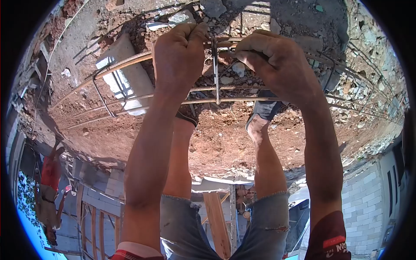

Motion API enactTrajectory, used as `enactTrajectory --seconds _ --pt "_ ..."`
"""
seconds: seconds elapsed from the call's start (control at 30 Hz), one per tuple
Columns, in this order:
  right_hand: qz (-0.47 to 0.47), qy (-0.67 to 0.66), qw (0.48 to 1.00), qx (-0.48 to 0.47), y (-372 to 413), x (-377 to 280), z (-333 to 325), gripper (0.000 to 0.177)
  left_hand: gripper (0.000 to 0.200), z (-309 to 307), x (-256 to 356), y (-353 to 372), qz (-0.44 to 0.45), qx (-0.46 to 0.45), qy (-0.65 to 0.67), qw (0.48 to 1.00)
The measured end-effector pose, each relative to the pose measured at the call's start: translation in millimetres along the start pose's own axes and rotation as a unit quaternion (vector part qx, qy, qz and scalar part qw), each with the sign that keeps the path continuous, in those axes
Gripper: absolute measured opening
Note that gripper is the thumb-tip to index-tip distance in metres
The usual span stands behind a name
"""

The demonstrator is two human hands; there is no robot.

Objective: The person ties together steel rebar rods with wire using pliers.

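Long thin steel rods (pixel 130 58) run across the view, with an upright square-bent stirrup (pixel 216 71) standing across them in the middle. My left hand (pixel 180 54) is closed over the upper rod, just left of the stirrup. Its thumb and fingers are pinched together, and what lies between them is too small to make out. On the other side of the stirrup, my right hand (pixel 277 65) is also closed, its fingertips pinched beside the upper rod. Any thing held there is hidden. Another stirrup (pixel 103 97) hangs on the rods at the left.
A pale concrete block (pixel 123 78) lies under the rods at left. Broken rubble (pixel 368 78) covers the ground at right. My feet, one in a dark shoe (pixel 265 106), stand just behind the rods. A person in red (pixel 50 173) is at far left, near block walls (pixel 362 208).
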State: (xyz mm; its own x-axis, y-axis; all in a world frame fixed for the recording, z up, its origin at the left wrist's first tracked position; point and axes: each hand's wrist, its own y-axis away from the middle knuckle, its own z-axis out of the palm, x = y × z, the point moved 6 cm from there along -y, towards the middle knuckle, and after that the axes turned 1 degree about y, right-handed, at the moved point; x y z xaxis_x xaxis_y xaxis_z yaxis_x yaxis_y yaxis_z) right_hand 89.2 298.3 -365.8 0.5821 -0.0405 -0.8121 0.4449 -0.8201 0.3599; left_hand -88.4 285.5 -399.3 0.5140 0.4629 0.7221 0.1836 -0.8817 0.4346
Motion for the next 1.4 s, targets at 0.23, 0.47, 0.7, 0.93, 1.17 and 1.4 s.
enactTrajectory --seconds 0.23,0.47,0.7,0.93,1.17,1.4 --pt "-0.023 0.139 0.978 -0.156 -9.0 -4.3 5.9 0.021 0.038 1.4 6.3 -10.2 -0.139 -0.047 -0.069 0.987" --pt "0.015 0.113 0.984 -0.138 -10.2 -4.4 2.8 0.025 0.039 -1.1 9.0 -10.1 -0.173 -0.048 -0.080 0.981" --pt "-0.028 0.101 0.987 -0.119 -21.2 -4.6 3.3 0.014 0.041 -4.0 5.9 -4.9 -0.176 -0.018 0.017 0.984" --pt "-0.191 0.391 0.893 -0.112 -75.6 -37.8 2.5 0.014 0.013 -5.9 6.9 25.1 0.170 0.058 0.055 0.982" --pt "-0.191 0.623 0.709 -0.269 -118.9 -83.8 17.1 0.019 0.020 4.1 33.9 23.7 0.482 -0.005 -0.154 0.862" --pt "0.004 0.274 0.951 -0.140 -55.1 -49.3 -10.4 0.022 0.016 -1.8 39.7 -3.3 0.477 -0.102 -0.201 0.850"
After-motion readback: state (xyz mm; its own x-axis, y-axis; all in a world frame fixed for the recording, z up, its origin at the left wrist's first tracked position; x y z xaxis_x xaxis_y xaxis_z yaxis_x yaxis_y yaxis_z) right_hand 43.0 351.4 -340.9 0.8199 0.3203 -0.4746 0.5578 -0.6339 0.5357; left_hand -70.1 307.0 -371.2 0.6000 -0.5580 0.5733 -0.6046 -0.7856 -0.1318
